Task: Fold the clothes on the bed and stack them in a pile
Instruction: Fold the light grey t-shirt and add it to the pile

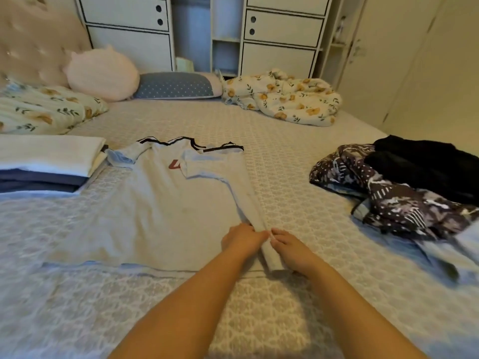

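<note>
Far to the left of my fingers I see a stack of folded pieces, white on top of dark blue, so part of the work looks done. The light T-shirt lies flat on the bed, spreading left and away from my hands, its right side already turned in. My left hand and right hand sit close together, fingers curled onto that folded edge near the hem. Well to the right wait a patterned garment and a black garment, both unfolded. I judge it roughly half finished.
</note>
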`<state>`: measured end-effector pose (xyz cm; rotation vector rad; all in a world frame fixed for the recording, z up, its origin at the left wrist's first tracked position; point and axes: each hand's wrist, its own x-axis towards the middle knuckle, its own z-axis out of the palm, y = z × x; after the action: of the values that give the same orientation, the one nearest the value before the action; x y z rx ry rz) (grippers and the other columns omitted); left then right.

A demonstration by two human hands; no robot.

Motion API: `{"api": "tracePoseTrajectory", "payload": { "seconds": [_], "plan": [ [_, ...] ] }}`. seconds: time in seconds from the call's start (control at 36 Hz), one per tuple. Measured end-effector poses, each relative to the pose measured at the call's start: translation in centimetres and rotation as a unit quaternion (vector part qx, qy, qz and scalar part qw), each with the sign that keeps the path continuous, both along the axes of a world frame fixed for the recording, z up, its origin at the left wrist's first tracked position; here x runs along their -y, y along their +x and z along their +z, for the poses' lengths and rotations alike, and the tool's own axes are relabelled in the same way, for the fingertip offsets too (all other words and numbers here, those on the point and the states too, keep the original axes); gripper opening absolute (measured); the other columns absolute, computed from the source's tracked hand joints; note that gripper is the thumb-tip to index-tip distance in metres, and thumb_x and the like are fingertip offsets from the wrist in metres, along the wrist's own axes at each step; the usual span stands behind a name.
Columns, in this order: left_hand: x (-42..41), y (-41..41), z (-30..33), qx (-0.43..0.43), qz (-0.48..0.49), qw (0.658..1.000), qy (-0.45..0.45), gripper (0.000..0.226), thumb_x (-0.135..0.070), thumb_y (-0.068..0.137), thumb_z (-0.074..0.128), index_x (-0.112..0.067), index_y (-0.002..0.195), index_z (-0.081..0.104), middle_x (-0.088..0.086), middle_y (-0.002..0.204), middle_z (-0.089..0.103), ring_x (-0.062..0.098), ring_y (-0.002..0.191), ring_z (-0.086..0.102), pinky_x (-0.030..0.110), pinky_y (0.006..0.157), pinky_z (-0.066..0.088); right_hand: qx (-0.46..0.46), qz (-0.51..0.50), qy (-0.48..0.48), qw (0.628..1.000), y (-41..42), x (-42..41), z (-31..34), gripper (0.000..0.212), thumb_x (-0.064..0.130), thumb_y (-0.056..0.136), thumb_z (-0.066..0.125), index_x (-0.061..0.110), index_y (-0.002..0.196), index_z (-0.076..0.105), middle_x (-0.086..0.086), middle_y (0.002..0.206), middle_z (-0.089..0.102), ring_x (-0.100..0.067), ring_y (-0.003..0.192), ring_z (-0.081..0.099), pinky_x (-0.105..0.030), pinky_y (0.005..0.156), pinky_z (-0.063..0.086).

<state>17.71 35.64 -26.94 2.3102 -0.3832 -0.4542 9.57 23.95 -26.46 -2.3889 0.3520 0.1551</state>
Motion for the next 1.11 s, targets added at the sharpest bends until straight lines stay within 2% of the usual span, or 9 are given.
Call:
{"api": "tracePoseTrajectory", "payload": {
  "seconds": [0.11,0.19,0.28,0.39,0.53,0.69,0.83,0.94,1.11],
  "plan": [
    [-0.3,0.2,1.9,-0.105,0.091,0.979,-0.148,0.044,-0.030,0.095,0.048,-0.002,0.130,0.053,0.017,0.129,0.057,0.033,0.114,0.056,0.030,0.091,0.045,0.043,-0.057,0.039,0.997,-2.2,-1.1,1.4,0.038,0.028,0.101,0.037,0.000,0.099,0.063,-0.008,0.096,0.063,-0.022,0.084,0.057,-0.038,0.082,0.045],
    [-1.8,0.6,2.8,-0.036,0.097,0.989,-0.101,0.045,-0.029,0.098,0.044,-0.001,0.133,0.050,0.019,0.134,0.053,0.035,0.119,0.051,0.033,0.097,0.042,0.081,-0.074,-0.031,0.994,-2.2,-1.6,2.0,0.044,0.040,0.099,0.039,0.020,0.138,0.046,0.000,0.137,0.046,-0.020,0.125,0.045,-0.035,0.101,0.036],
    [-4.5,0.6,2.6,0.080,0.059,0.995,0.020,0.037,-0.030,0.097,0.043,-0.008,0.125,0.054,0.015,0.125,0.058,0.032,0.111,0.055,0.030,0.080,0.041,0.081,-0.041,-0.109,0.990,-1.3,-2.9,2.1,0.050,0.042,0.099,0.040,0.024,0.145,0.036,-0.001,0.150,0.033,-0.023,0.135,0.033,-0.036,0.107,0.032],
    [-6.8,1.4,1.1,0.119,-0.033,0.972,0.197,0.039,-0.040,0.092,0.049,-0.014,0.120,0.057,0.009,0.116,0.060,0.028,0.102,0.059,0.031,0.073,0.045,0.069,-0.004,-0.227,0.972,0.7,-4.8,2.0,0.044,0.037,0.098,0.040,0.024,0.140,0.042,-0.002,0.145,0.038,-0.025,0.128,0.037,-0.038,0.100,0.036],
    [-7.1,3.9,0.1,0.166,0.019,0.971,0.170,0.045,-0.055,0.092,0.046,-0.016,0.111,0.057,0.006,0.101,0.061,0.026,0.088,0.059,0.031,0.063,0.042,0.071,0.029,-0.277,0.958,4.1,-5.5,2.2,0.043,0.031,0.098,0.039,0.021,0.139,0.042,-0.003,0.145,0.039,-0.025,0.130,0.035,-0.038,0.100,0.034],
    [-7.6,10.5,-0.9,0.260,0.029,0.951,0.166,0.046,-0.044,0.095,0.044,-0.021,0.135,0.042,0.006,0.133,0.046,0.028,0.117,0.047,0.040,0.089,0.042,0.054,0.037,-0.236,0.969,9.5,-5.5,1.7,0.032,0.032,0.097,0.040,0.014,0.121,0.051,-0.007,0.131,0.047,-0.026,0.119,0.042,-0.035,0.093,0.036],
    [-7.3,17.0,-1.9,0.329,-0.003,0.920,0.212,0.048,-0.032,0.095,0.043,-0.025,0.142,0.038,0.004,0.144,0.038,0.024,0.128,0.038,0.039,0.101,0.034,0.079,-0.035,-0.220,0.972,14.8,-5.3,0.8,0.046,0.039,0.098,0.040,0.010,0.134,0.045,-0.011,0.133,0.045,-0.028,0.120,0.044,-0.035,0.093,0.039],
    [-4.9,22.7,-1.4,0.403,-0.033,0.888,0.220,0.045,-0.022,0.095,0.040,-0.032,0.140,0.039,0.000,0.146,0.037,0.022,0.133,0.032,0.042,0.105,0.027,0.089,-0.069,-0.269,0.957,20.0,-4.3,0.8,0.042,0.040,0.096,0.042,0.009,0.123,0.051,-0.010,0.123,0.048,-0.028,0.112,0.047,-0.033,0.080,0.039],
    [-1.3,28.0,0.1,0.415,-0.055,0.857,0.299,0.028,-0.021,0.094,0.048,-0.021,0.122,0.048,0.008,0.123,0.048,0.027,0.110,0.049,0.036,0.071,0.033,0.051,-0.116,-0.300,0.945,25.6,-2.2,0.3,0.024,0.028,0.092,0.053,0.012,0.108,0.046,-0.007,0.111,0.053,-0.025,0.100,0.056,-0.029,0.065,0.034]
  ]
}}
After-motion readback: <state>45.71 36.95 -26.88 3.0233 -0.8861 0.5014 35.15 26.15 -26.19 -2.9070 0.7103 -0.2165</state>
